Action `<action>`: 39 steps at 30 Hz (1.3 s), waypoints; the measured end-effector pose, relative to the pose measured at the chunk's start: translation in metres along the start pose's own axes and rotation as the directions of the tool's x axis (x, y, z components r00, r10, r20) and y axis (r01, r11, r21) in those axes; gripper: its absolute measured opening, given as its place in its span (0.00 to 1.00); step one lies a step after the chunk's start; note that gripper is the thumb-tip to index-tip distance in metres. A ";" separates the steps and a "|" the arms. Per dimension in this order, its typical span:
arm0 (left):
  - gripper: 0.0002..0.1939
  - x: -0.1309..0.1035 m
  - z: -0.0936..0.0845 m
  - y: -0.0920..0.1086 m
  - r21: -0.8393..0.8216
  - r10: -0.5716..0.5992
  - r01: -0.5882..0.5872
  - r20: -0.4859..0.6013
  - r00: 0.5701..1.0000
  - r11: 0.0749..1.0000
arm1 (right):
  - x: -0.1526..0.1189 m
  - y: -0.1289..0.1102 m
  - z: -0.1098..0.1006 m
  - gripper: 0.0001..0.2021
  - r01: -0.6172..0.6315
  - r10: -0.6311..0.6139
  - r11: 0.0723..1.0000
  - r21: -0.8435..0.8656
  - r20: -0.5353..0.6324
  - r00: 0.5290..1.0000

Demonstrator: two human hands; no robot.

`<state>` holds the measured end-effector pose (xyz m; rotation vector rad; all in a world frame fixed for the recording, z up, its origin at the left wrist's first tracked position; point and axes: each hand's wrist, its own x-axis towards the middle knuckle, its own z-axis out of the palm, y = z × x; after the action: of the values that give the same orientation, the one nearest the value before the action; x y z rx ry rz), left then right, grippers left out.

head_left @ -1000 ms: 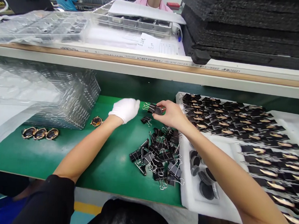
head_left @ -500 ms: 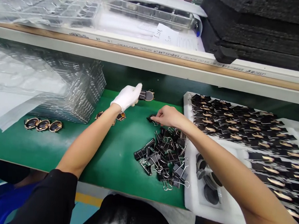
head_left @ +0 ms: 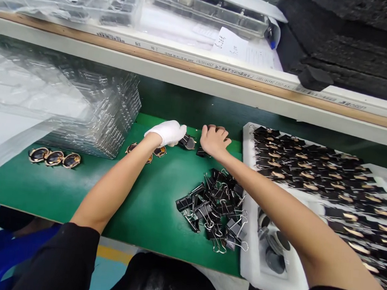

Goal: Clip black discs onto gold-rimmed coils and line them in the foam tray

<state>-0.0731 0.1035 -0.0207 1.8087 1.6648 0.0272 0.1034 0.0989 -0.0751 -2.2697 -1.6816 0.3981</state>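
My left hand point(head_left: 166, 133), in a white glove, is closed on a black binder clip point(head_left: 183, 140). The clip grips a round dark piece point(head_left: 190, 143) with a thin gold-coloured edge. Just to the right, my right hand point(head_left: 214, 140) is bare, its fingers raised and apart. Below its palm lies another binder clip point(head_left: 201, 152), partly covered by the hand. Nearer the bench front is a loose heap of black binder clips point(head_left: 214, 207) with wire handles. Several gold-rimmed round pieces point(head_left: 159, 151) lie beneath my left wrist, partly hidden.
Three gold-rimmed pieces point(head_left: 54, 158) lie at left before stacked clear trays point(head_left: 113, 114). At right, a white foam tray point(head_left: 248, 236) holds rows of clipped pieces point(head_left: 297, 160) and dark discs point(head_left: 275, 259). A shelf edge point(head_left: 185, 65) crosses above the green bench point(head_left: 143, 207).
My right hand has let go of the small clip and lifted its fingers, moving up and slightly back. My left hand has come lower and nearer to it with the clipped piece. The view has shifted slightly.
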 end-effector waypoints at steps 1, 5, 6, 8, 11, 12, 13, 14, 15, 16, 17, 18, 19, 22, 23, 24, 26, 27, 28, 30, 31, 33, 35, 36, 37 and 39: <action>0.32 0.002 0.001 -0.002 0.002 -0.003 0.003 0.025 1.000 1.000 | 0.000 0.002 0.006 0.30 0.008 -0.008 1.000 -0.003 0.004 1.000; 0.33 0.010 0.010 -0.004 -0.006 0.018 -0.018 0.056 0.998 1.000 | 0.004 0.017 0.015 0.32 0.021 -0.021 1.000 0.005 -0.002 1.000; 0.34 0.011 0.012 -0.004 -0.004 0.020 -0.019 0.065 0.998 1.000 | 0.004 0.021 0.015 0.32 0.028 -0.028 1.000 0.014 -0.007 1.000; 0.34 0.013 0.016 -0.004 -0.004 0.018 -0.018 0.086 0.996 1.000 | 0.004 0.025 0.016 0.32 0.050 -0.050 0.998 0.035 -0.019 0.999; 0.34 0.016 0.023 -0.003 -0.040 0.043 -0.040 0.084 0.996 0.998 | 0.001 0.028 0.015 0.33 0.058 -0.057 0.995 0.075 -0.019 0.998; 0.35 0.017 0.026 -0.003 -0.051 0.058 -0.054 0.077 0.995 0.997 | 0.001 0.028 0.015 0.33 0.061 -0.059 0.994 0.086 -0.020 0.998; 0.35 0.018 0.028 -0.002 -0.058 0.071 -0.067 0.071 0.995 0.996 | 0.000 0.028 0.015 0.33 0.064 -0.062 0.994 0.093 -0.024 0.998; 0.35 0.019 0.029 -0.002 -0.060 0.082 -0.078 0.065 0.994 0.995 | 0.000 0.029 0.015 0.33 0.067 -0.065 0.993 0.096 -0.030 0.997; 0.35 0.020 0.031 -0.001 -0.058 0.089 -0.085 0.062 0.994 0.995 | -0.001 0.029 0.015 0.33 0.069 -0.065 0.993 0.097 -0.037 0.997; 0.35 0.020 0.032 0.000 -0.053 0.092 -0.089 0.059 0.994 0.995 | -0.001 0.029 0.016 0.33 0.070 -0.066 0.993 0.095 -0.043 0.997; 0.35 0.019 0.033 0.001 -0.051 0.094 -0.091 0.057 0.994 0.995 | 0.000 0.030 0.016 0.33 0.070 -0.066 0.993 0.092 -0.047 0.997; 0.35 0.018 0.033 0.003 -0.050 0.094 -0.091 0.053 0.994 0.995 | 0.000 0.030 0.017 0.33 0.071 -0.067 0.994 0.088 -0.051 0.996; 0.34 0.017 0.034 0.005 -0.051 0.092 -0.090 0.045 0.995 0.995 | 0.001 0.031 0.017 0.33 0.072 -0.067 0.994 0.084 -0.055 0.996; 0.34 0.013 0.034 0.009 -0.050 0.076 -0.075 0.023 0.997 0.996 | 0.002 0.032 0.019 0.33 0.069 -0.064 0.995 0.077 -0.062 0.996; 0.34 0.013 0.034 0.010 -0.051 0.071 -0.070 0.018 0.997 0.996 | 0.002 0.032 0.019 0.33 0.066 -0.061 0.995 0.079 -0.063 0.996; 0.34 0.012 0.034 0.011 -0.052 0.069 -0.069 0.016 0.997 0.996 | 0.001 0.032 0.018 0.33 0.061 -0.056 0.995 0.082 -0.060 0.997; 0.34 0.012 0.035 0.010 -0.061 0.073 -0.072 0.020 0.997 0.996 | 0.000 0.031 0.017 0.33 0.049 -0.045 0.994 0.099 -0.043 0.998; 0.34 0.012 0.035 0.010 -0.070 0.076 -0.074 0.020 0.997 0.995 | -0.001 0.030 0.015 0.33 0.046 -0.042 0.993 0.113 -0.031 0.999; 0.33 0.011 0.034 0.009 -0.081 0.077 -0.076 0.018 0.997 0.994 | -0.002 0.028 0.013 0.33 0.045 -0.043 0.991 0.130 -0.020 0.999; 0.33 0.009 0.032 0.009 -0.107 0.082 -0.081 0.006 0.997 0.991 | -0.002 0.024 0.005 0.32 0.054 -0.053 0.984 0.169 -0.010 0.999; 0.33 0.007 0.030 0.009 -0.127 0.087 -0.087 -0.003 0.996 0.988 | -0.002 0.022 -0.001 0.32 0.056 -0.055 0.980 0.193 -0.012 0.998; 0.33 0.002 0.026 0.010 -0.198 0.094 -0.094 -0.011 0.996 0.976 | -0.002 0.020 -0.018 0.33 0.046 -0.043 0.968 0.248 -0.018 0.999; 0.32 -0.004 0.021 0.013 -0.335 0.102 -0.093 0.009 0.995 0.938 | -0.007 0.024 -0.042 0.38 0.074 -0.071 0.937 0.343 -0.024 0.997; 0.31 -0.008 0.019 0.017 -0.415 0.104 -0.081 0.034 0.994 0.906 | -0.013 0.029 -0.056 0.38 0.150 -0.145 0.907 0.393 -0.044 0.988; 0.31 -0.013 0.017 0.021 -0.491 0.109 -0.062 0.066 0.992 0.869 | -0.023 0.036 -0.070 0.35 0.271 -0.263 0.864 0.424 -0.077 0.962; 0.30 -0.025 0.017 0.033 -0.608 0.137 -0.011 0.161 0.977 0.794 | -0.048 0.054 -0.097 0.28 0.581 -0.566 0.719 0.381 -0.164 0.808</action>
<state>-0.0410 0.0750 -0.0081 1.3274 1.2462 0.3666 0.1747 0.0314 -0.0040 -1.3479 -1.9469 0.4989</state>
